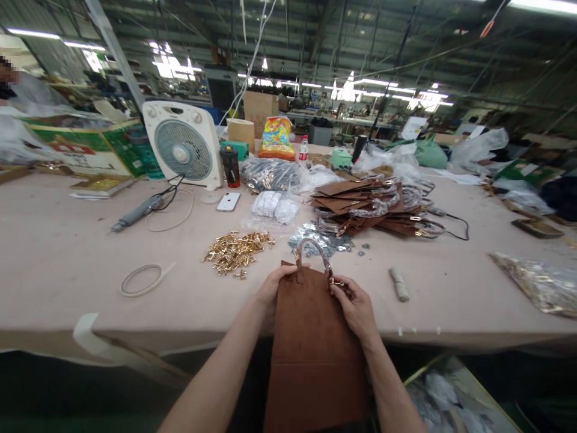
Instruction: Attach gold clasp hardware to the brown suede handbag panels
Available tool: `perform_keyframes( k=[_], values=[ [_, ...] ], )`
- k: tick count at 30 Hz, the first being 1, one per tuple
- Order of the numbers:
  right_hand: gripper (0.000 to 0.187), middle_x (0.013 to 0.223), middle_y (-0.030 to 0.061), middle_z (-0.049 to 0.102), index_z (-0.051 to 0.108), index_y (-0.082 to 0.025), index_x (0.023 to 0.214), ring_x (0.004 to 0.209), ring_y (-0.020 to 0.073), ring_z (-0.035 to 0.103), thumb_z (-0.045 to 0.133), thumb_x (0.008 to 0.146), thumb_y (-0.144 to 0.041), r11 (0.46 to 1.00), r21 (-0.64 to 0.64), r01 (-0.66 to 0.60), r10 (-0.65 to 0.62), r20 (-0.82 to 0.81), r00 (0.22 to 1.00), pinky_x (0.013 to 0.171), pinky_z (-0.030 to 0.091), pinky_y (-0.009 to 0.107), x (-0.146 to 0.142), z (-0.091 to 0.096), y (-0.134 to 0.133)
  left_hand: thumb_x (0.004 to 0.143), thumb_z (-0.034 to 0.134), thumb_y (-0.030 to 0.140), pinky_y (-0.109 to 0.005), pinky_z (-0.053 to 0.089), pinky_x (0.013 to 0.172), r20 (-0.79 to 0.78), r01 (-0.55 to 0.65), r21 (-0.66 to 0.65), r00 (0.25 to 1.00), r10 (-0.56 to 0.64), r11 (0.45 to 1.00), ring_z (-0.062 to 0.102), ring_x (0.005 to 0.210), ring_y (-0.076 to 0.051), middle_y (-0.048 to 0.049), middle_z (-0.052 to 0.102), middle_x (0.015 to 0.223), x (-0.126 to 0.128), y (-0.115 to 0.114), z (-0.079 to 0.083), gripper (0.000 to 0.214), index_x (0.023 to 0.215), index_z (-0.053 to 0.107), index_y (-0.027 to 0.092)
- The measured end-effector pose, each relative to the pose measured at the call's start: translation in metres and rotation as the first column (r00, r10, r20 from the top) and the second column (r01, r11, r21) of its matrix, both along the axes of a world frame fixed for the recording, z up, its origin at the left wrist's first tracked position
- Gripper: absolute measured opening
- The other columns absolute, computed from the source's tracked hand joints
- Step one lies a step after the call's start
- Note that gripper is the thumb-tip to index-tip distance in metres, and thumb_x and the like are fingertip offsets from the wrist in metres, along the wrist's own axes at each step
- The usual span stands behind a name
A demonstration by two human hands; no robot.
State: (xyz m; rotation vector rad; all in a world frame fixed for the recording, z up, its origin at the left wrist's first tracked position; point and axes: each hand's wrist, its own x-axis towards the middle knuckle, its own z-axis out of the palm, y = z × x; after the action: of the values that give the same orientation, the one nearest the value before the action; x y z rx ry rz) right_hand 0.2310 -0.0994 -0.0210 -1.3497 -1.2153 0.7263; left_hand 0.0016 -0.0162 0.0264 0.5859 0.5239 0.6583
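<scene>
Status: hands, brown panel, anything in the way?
Left hand gripping brown panel near its upper left edge. Right hand pinching gold fitting at the handle's right end. Loose gold pieces and silver plates just beyond; nothing seen blocking.

Head view only: camera sat on the person's head, behind the worktable's (189, 310) near edge, facing forward and down across it. Very wide framing, from the fan (183, 147) on the left to the plastic bag (541, 282) on the right, and far out to the roof (369, 36). Left hand (276, 285) and right hand (359, 307) were close, low centre; brown panel (320, 337) ran off the bottom edge.
</scene>
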Motion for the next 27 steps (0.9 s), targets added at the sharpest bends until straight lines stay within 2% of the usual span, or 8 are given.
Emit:
perform_keyframes(
  k=[3, 8, 14, 20, 27],
  values=[
    [0.035, 0.109, 0.0075, 0.077, 0.073, -0.022, 0.114, 0.097, 0.0225, 0.073, 0.075, 0.09, -0.047, 0.999, -0.004, 0.032, -0.033, -0.035, 0.999, 0.089, 0.058, 0.034, 0.0, -0.002, -0.001, 0.083, 0.061, 0.036, -0.042, 0.051, 0.103, 0.111, 0.006, -0.049, 0.994, -0.001, 0.999, 0.073, 0.111, -0.034, -0.0151, 0.079, 0.114, 0.005, 0.009, -0.014, 0.057, 0.132, 0.069, 0.007],
    [0.032, 0.109, 0.0074, 0.077, 0.071, -0.022, 0.112, 0.098, 0.0225, 0.074, 0.075, 0.091, -0.046, 1.0, -0.025, 0.003, -0.004, -0.061, 0.998, 0.091, 0.059, 0.034, -0.004, 0.001, 0.0, 0.084, 0.057, 0.031, -0.043, 0.048, 0.108, 0.166, -0.002, -0.064, 0.986, 0.013, 0.998, 0.07, 0.117, -0.035, -0.0151, 0.078, 0.12, 0.003, 0.016, -0.032, 0.06, 0.138, 0.065, 0.006],
    [0.026, 0.109, 0.0064, 0.072, 0.072, -0.023, 0.11, 0.087, 0.0188, 0.07, 0.074, 0.092, -0.042, 0.999, 0.049, 0.001, -0.004, 0.063, 0.998, 0.079, 0.058, 0.03, -0.009, 0.004, 0.007, 0.086, 0.054, 0.03, -0.046, 0.04, 0.116, 0.308, -0.003, -0.032, 0.951, 0.012, 0.999, 0.065, 0.127, -0.036, -0.0153, 0.073, 0.132, 0.005, 0.014, -0.037, 0.061, 0.141, 0.063, 0.006],
    [0.027, 0.108, 0.0055, 0.073, 0.075, -0.023, 0.109, 0.086, 0.0183, 0.068, 0.075, 0.09, -0.043, 1.0, 0.0, -0.012, 0.012, 0.113, 0.993, 0.078, 0.056, 0.031, -0.011, 0.001, 0.009, 0.089, 0.054, 0.03, -0.046, 0.035, 0.12, 0.356, 0.013, -0.011, 0.934, -0.009, 1.0, 0.063, 0.13, -0.036, -0.0153, 0.071, 0.135, 0.004, 0.014, -0.04, 0.058, 0.141, 0.063, 0.007],
    [0.031, 0.095, 0.0044, 0.075, 0.075, -0.022, 0.112, 0.071, 0.0159, 0.064, 0.074, 0.091, -0.044, 0.999, -0.031, 0.017, -0.013, 0.115, 0.993, 0.07, 0.056, 0.029, -0.016, 0.003, 0.009, 0.089, 0.053, 0.032, -0.049, 0.032, 0.122, 0.354, 0.032, -0.006, 0.935, -0.028, 0.999, 0.06, 0.134, -0.037, -0.0159, 0.069, 0.138, 0.005, 0.015, -0.041, 0.058, 0.14, 0.064, 0.007]
  ],
)
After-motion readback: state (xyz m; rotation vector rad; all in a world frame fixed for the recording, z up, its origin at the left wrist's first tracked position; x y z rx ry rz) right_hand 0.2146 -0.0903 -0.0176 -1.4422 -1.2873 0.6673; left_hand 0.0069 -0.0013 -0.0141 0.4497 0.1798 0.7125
